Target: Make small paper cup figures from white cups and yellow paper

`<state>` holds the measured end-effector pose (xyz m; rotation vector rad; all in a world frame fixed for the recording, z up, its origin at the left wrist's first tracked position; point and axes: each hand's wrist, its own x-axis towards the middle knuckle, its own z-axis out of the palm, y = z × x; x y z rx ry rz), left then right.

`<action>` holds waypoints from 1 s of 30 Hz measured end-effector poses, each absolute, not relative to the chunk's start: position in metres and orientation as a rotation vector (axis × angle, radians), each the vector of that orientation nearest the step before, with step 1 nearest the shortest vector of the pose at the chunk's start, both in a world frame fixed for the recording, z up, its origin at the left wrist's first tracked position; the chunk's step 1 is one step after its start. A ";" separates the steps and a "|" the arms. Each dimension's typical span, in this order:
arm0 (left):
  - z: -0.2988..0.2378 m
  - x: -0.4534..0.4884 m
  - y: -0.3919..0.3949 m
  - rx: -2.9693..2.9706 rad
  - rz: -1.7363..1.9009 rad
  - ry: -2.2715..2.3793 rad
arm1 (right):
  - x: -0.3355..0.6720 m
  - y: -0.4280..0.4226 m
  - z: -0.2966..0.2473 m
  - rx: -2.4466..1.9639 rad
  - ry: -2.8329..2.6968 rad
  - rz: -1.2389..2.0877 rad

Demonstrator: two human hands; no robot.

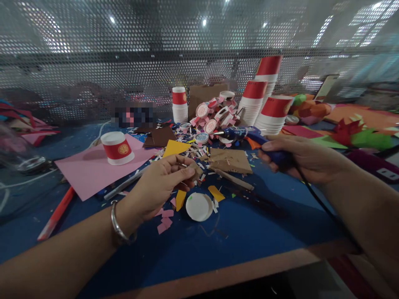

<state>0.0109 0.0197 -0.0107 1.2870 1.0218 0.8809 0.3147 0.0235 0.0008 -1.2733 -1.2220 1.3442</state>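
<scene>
My left hand (pixel 170 176) is closed in a pinch on a small brown piece of cardboard (pixel 196 170). It is above the paper scraps, just behind a white paper disc (pixel 199 207) with a raised rim. My right hand (pixel 293 155) grips the blue handle of a glue gun (pixel 233 133), whose metal nozzle points left. A dark cord runs from the handle down along my right forearm. Between my hands lies a flat sheet of brown cardboard (pixel 230 161), with a whitish stick (pixel 233 179) in front of it.
Stacked red-and-white paper cups (pixel 274 114) stand at the back right, beside a heap of decorated paper pieces (pixel 215 114). A single cup (pixel 116 148) rests on pink paper (pixel 84 170) at left. Coloured paper (pixel 358 118) lies at right. A perforated metal screen (pixel 199 41) rises behind the table.
</scene>
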 end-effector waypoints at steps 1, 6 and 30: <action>-0.011 0.011 0.020 1.293 0.881 1.029 | 0.314 0.022 0.000 -1.230 -1.177 1.390; -0.011 0.010 0.022 1.338 0.928 1.054 | 0.310 0.021 -0.005 -1.070 -1.100 1.513; -0.009 0.013 0.011 2.228 1.216 1.061 | 0.301 0.010 -0.006 -0.886 -1.260 1.708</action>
